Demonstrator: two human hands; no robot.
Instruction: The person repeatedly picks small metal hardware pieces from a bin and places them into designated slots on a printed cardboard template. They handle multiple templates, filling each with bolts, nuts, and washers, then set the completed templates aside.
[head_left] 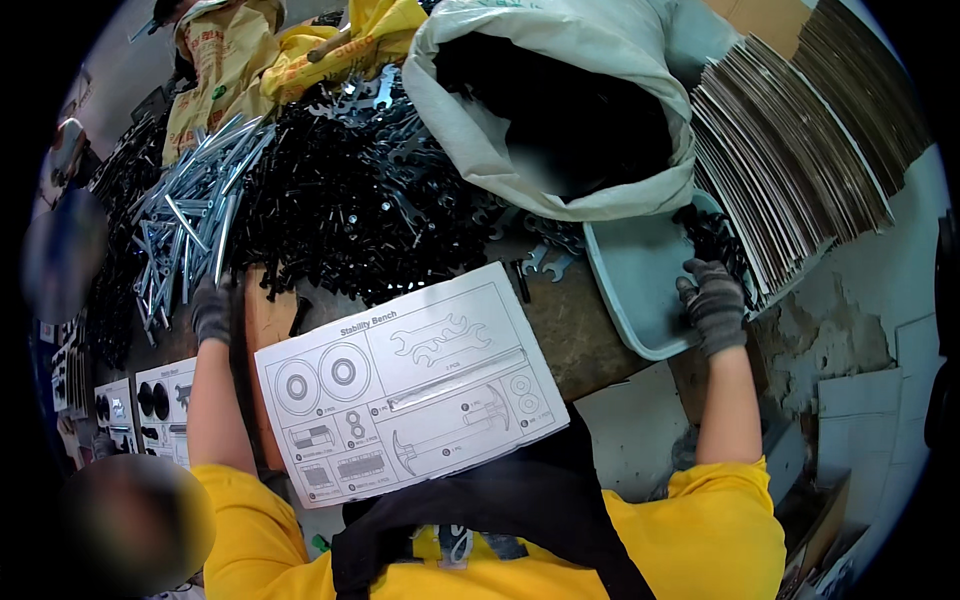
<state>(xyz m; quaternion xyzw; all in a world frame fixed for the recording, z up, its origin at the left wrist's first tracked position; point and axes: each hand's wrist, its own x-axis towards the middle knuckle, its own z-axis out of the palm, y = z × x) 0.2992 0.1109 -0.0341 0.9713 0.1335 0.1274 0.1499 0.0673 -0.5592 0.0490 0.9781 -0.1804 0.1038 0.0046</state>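
Observation:
My left hand (212,310), in a grey glove, is at the near edge of a pile of silver rods (185,235). Its fingers are drawn together at the lower end of one long silver rod (228,215). At the right, my gloved right hand (716,303) curls over the side of a pale blue tub (632,300), beside black metal parts (712,235) inside it. What its fingers hold, if anything, is hidden. Between my forearms a white printed card (415,385) lies tilted, with line drawings of wrenches, discs and bolts.
A large heap of black bolts (330,215) covers the bench, with loose silver wrenches (545,262) near the tub. Behind stands an open white sack (640,190) of dark contents. Cardboard sheets (780,160) are stacked at the right. More printed cards (160,410) lie at the left.

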